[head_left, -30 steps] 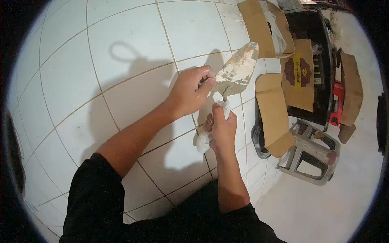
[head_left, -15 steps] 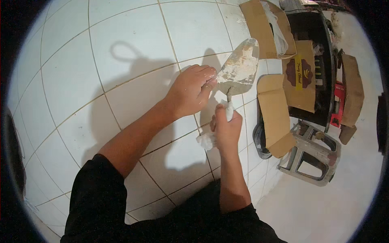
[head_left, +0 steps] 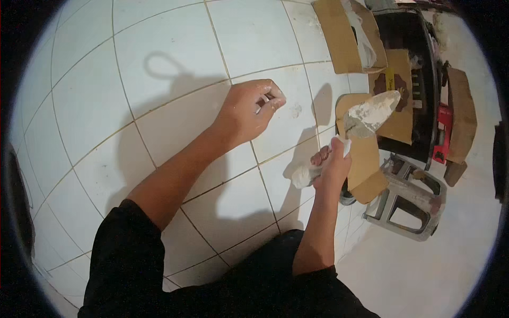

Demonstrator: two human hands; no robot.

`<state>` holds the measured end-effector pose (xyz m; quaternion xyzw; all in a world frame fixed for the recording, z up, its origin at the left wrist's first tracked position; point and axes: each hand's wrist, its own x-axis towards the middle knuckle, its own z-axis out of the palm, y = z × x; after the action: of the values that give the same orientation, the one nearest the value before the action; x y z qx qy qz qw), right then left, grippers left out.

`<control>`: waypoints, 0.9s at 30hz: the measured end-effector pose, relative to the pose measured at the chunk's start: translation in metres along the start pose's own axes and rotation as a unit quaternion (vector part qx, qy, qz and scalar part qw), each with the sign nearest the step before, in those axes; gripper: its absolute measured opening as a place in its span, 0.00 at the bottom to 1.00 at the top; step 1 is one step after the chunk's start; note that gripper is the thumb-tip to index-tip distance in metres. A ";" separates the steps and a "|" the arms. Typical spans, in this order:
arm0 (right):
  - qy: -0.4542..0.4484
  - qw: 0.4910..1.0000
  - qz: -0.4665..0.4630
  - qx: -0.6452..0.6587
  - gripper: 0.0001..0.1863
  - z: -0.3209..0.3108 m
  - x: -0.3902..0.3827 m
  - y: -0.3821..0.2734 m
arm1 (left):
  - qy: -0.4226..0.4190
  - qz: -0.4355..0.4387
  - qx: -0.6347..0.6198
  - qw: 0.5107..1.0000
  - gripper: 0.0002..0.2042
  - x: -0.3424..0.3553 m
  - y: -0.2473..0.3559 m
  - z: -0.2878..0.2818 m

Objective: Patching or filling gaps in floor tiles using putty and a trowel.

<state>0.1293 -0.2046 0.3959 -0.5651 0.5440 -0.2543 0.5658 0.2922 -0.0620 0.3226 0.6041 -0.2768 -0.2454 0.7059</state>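
Observation:
My left hand [head_left: 248, 108] is closed near the middle of the tiled floor [head_left: 159, 47], its fingertips whitened and curled together around something I cannot make out. To its right, my right hand [head_left: 333, 167] grips a pointed metal trowel [head_left: 374, 113] by its handle, with a crumpled white cloth or tissue [head_left: 302, 176] wrapped in the grip. The blade is crusted with pale, dried material and is held apart from my left hand, over cardboard.
At the right lie an open cardboard box [head_left: 339, 37], folded cardboard [head_left: 363, 151], a dark crate [head_left: 421, 138] with cardboard inside, a red box [head_left: 441, 143], a standing cardboard piece [head_left: 460, 116] and a grey plastic stool [head_left: 419, 228] by a pale wall.
My right hand has moved rightward with the trowel, taking the blade away from my left fingers and tilting it further right. My left hand has shifted slightly up, still curled.

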 end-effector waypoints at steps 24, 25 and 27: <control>0.026 0.999 0.022 0.031 0.09 -0.001 0.009 0.002 | -0.078 -0.172 0.253 0.949 0.22 0.020 0.015 -0.031; 0.015 0.999 0.017 0.035 0.09 -0.001 0.009 0.002 | -0.077 -0.172 0.254 0.949 0.22 0.020 0.006 -0.028; 0.010 0.999 0.029 0.036 0.09 0.006 0.007 0.006 | 0.161 0.232 0.125 0.951 0.23 0.014 -0.021 -0.021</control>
<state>0.1350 -0.2070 0.3868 -0.5258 0.5560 -0.2628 0.5877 0.3169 -0.0599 0.3013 0.6380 -0.3199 0.0623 0.6976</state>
